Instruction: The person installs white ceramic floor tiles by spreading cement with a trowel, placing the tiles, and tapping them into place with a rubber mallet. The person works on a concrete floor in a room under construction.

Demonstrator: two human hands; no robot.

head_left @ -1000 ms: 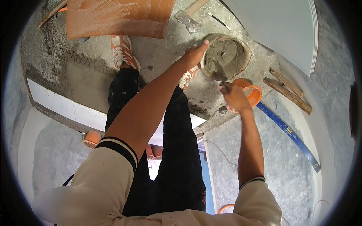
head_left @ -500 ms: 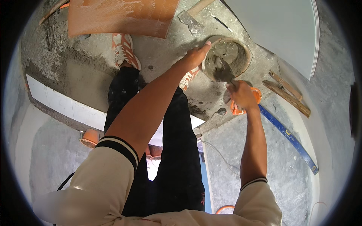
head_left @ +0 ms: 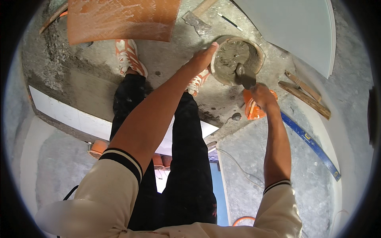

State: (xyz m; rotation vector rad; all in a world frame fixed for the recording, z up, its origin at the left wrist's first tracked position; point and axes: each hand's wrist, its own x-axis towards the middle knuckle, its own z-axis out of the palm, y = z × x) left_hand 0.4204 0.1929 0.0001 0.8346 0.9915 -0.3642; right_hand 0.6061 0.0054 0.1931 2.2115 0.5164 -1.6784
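A round bucket (head_left: 213,70) of wet grey mortar (head_left: 232,53) stands on the floor to the right of my feet. My left hand (head_left: 203,59) grips its left rim, thumb over the edge. In my right hand (head_left: 262,96) is a trowel, held by its handle; its mortar-coated blade (head_left: 247,77) reaches over the bucket's near right rim, with the tip in the mortar. The fingers round the handle are partly hidden. Just under my right hand lies an orange object (head_left: 253,110), partly covered, its kind unclear.
A hatchet-like tool (head_left: 197,23) and a thin black-and-white stick (head_left: 230,22) lie beyond the bucket. Large pale panels (head_left: 301,31) fill the far right. Wood pieces (head_left: 307,101) and a blue spirit level (head_left: 311,142) lie right. An orange-brown board (head_left: 119,22) is at far left.
My right hand has moved right and slightly nearer me, drawing the trowel blade from the middle of the mortar to the bucket's near right rim. My left hand keeps its hold on the rim.
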